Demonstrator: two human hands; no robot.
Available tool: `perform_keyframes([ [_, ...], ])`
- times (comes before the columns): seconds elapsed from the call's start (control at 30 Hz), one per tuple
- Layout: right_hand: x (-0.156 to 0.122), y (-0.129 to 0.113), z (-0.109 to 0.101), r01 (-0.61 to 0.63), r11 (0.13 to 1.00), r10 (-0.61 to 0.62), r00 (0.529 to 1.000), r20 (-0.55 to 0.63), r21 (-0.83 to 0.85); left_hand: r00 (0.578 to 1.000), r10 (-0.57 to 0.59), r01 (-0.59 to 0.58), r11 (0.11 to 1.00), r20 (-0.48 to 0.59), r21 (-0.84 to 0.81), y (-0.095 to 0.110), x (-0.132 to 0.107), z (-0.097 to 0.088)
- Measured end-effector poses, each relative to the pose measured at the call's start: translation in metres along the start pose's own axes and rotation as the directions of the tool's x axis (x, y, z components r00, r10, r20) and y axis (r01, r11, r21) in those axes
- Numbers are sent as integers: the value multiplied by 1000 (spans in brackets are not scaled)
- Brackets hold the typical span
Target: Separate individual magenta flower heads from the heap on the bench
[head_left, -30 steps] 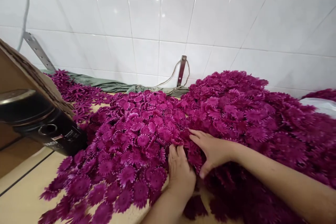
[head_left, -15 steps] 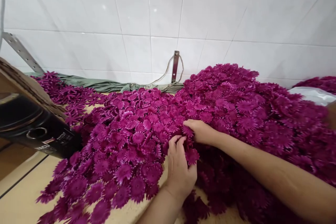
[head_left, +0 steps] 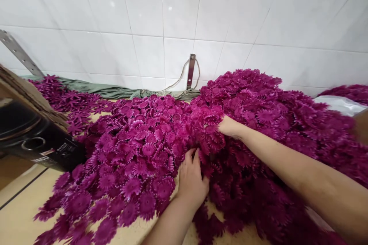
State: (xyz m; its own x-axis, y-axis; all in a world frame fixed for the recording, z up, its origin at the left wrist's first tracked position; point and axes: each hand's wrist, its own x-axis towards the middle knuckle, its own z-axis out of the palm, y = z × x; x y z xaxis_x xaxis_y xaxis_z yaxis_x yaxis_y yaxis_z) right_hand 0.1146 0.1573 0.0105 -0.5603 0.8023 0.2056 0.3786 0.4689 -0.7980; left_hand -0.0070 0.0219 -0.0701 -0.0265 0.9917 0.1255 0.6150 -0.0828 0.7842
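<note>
Magenta artificial flower heads (head_left: 140, 147) with fringed petals lie in a thick heap across the table. My right hand (head_left: 230, 126) reaches in from the right and grips a bunch of flower heads (head_left: 208, 120), which hides most of its fingers. That bunch looks slightly blurred and raised above the heap. Just below and to the left, my left hand (head_left: 193, 180) rests at the heap's near edge. Its fingers are bent and touch the flowers, with the thumb held apart.
A black cylinder with white print (head_left: 43, 141) and a cardboard edge (head_left: 31, 93) stand at the left. Behind are a tiled wall (head_left: 178, 7), a metal bracket (head_left: 191, 71) with cord, and green cloth (head_left: 109, 89). A pale plastic bag (head_left: 342, 105) lies at the far right.
My right hand has shifted slightly right and up, and flower heads now cover its fingers. My left hand has moved a little left and down. The view has shifted slightly.
</note>
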Motion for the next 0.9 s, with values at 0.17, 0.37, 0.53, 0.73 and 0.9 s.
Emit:
perform_keyframes([
  [0.17,-4,-4,-3,-22,997,28,996,-87,72,998,12,-23,987,-69,-160,3,0,-2],
  [0.37,-11,-7,30,15,992,-12,1000,-22,123,980,-144,75,905,-135,-420,3,4,1],
  [0.53,-11,-12,47,30,989,-35,999,34,143,952,-262,91,737,-158,-670,-3,14,1],
  [0.73,-12,-16,44,41,990,-46,998,35,135,966,-222,63,707,-136,-704,-5,17,-2],
  [0.9,-9,-25,26,26,994,-25,1000,-11,108,972,-210,85,732,-105,-676,3,10,-9],
])
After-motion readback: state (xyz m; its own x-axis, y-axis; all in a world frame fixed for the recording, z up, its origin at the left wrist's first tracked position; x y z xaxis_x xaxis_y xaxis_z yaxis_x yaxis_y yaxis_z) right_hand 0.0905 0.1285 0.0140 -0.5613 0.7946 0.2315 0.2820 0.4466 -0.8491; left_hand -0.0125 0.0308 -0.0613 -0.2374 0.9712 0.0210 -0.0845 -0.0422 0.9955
